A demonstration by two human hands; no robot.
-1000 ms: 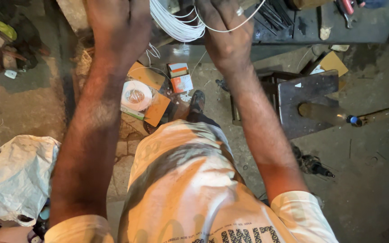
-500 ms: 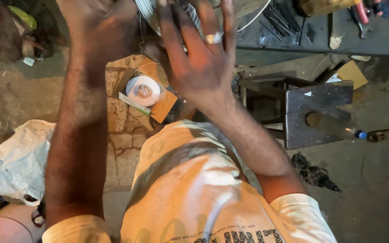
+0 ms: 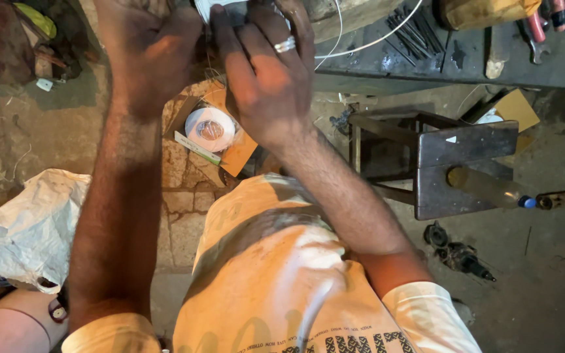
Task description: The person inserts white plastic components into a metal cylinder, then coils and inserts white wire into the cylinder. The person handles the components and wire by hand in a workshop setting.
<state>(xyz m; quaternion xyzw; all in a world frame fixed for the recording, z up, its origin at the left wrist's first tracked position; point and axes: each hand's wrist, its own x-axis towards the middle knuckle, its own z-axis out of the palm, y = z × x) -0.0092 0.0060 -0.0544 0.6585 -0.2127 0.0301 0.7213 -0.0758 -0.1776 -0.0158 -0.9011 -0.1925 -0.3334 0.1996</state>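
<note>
Both hands (image 3: 210, 65) moved closer — clasping white wire coil (image 3: 220, 8), frame's top edge

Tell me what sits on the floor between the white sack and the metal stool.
In the head view, an open cardboard box holding a white tape roll; the person's arms cross above it.

Left hand (image 3: 148, 55) and right hand (image 3: 269, 78) side by side at the top, both against a bundle of wire (image 3: 230, 8) at the upper edge. Directly beneath the hands, on the floor, a roll of tape (image 3: 209, 129) in an open box (image 3: 238, 151). Far left on the floor, a sack (image 3: 31, 225). Right of the arms, a stool (image 3: 452, 163), with a bottle (image 3: 488, 189) lying on its seat. Behind the stool, a workbench (image 3: 465, 59) with nails (image 3: 413, 33) on top.
</note>
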